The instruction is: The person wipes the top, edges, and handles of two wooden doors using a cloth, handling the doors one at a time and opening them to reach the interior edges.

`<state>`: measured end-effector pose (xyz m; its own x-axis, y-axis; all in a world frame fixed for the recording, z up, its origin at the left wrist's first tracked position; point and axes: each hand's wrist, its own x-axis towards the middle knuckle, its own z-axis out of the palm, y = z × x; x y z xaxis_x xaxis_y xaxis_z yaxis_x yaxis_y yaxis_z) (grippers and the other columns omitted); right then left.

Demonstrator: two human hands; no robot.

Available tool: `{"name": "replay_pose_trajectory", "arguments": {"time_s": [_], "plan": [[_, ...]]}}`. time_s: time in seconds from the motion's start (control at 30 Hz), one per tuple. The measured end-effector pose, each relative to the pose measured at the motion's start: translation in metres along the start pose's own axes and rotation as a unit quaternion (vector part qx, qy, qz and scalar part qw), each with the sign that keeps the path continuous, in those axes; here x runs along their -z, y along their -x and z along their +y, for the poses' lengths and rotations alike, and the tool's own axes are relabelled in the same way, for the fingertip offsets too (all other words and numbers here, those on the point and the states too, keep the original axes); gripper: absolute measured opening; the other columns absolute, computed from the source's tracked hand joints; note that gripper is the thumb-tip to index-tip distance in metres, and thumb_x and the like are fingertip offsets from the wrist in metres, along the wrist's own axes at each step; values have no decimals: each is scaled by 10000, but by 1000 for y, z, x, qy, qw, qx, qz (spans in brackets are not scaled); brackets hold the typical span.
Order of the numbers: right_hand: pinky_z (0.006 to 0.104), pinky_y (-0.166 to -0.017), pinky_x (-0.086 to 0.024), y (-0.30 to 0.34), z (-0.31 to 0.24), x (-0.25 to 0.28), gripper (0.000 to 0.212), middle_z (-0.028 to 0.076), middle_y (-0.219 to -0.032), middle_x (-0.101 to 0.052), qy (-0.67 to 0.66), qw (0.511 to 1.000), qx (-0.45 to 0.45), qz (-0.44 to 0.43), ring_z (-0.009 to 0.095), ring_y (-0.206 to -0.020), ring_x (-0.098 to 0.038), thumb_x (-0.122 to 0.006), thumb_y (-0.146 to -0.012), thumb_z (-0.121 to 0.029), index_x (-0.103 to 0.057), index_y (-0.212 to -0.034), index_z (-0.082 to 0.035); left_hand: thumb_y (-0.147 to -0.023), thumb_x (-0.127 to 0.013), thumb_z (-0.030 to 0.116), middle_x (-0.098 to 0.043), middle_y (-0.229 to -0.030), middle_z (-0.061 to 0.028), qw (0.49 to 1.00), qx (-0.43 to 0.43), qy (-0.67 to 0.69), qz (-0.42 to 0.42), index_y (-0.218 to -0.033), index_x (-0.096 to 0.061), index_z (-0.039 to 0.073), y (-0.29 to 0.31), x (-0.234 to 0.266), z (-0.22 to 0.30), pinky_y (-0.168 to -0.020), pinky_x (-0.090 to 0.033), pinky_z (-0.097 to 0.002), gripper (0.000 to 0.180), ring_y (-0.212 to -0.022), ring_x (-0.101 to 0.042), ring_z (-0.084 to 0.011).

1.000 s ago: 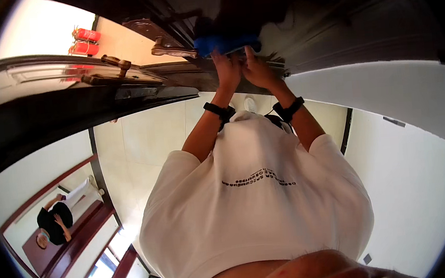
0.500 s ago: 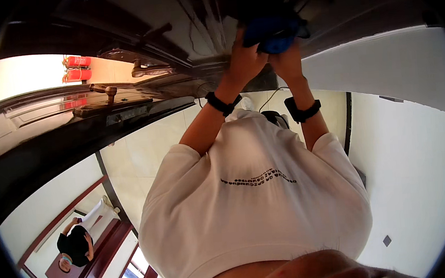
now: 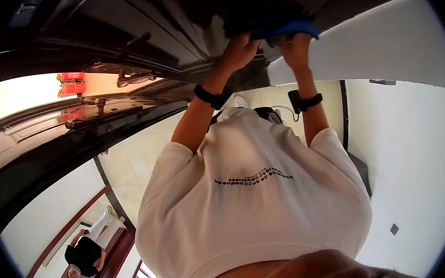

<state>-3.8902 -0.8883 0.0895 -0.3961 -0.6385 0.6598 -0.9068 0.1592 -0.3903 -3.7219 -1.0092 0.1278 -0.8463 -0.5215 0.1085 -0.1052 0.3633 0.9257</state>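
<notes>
A blue cloth (image 3: 293,28) is held up in front of a dark, glossy wooden panelled door (image 3: 171,23), and shadow hides part of it. My left hand (image 3: 241,52) is closed on the cloth's left part. My right hand (image 3: 296,50) grips its right part, with fingers bent at the lower edge. A gap separates the two hands, and the cloth spans it. Whether the cloth presses on the door, I cannot tell. Both wrists wear black bands.
At the left stands a door leaf with a bronze-coloured lever handle (image 3: 94,103). Red fire extinguishers (image 3: 72,84) are beyond it. A grey-white wall (image 3: 382,48) rises at the right. Another person (image 3: 84,255) in a dark top is at the lower left, apart from me.
My hands have moved apart; they were close together under a bunched cloth. The cloth is now spread wider between them. The whole view has shifted slightly.
</notes>
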Motion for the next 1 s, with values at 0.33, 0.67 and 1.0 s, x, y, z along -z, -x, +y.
{"name": "replay_pose_trajectory", "arguments": {"time_s": [0.33,0.67,1.0], "plan": [[526,-828,-465,-19,11,19,312,269,-1001,-603,75,997,-24,9,465,-893,-545,-714,-760,-180,-623,-968,33,-1006,-438,453,-420,-594,-67,997,-21,-72,30,-873,-564,54,-15,-36,-33,-539,-342,-385,439,-534,-399,-204],[448,-704,-524,12,-8,-28,268,219,-822,-662,-63,955,-52,-284,409,-760,-643,-660,-878,-271,-658,-989,-27,-988,-386,328,-604,-931,-292,960,182,-178,116,-995,-577,-11,42,-20,-139,-776,-440,-546,389,-898,-564,-483],[460,-654,-528,32,-56,-87,270,230,-820,-666,-27,957,18,-288,401,-698,-644,-672,-837,-233,-689,-1038,-52,-904,-526,170,-615,-899,-274,933,136,-256,216,-980,-590,-15,113,47,-100,-703,-470,-535,210,-854,-593,-465]]}}
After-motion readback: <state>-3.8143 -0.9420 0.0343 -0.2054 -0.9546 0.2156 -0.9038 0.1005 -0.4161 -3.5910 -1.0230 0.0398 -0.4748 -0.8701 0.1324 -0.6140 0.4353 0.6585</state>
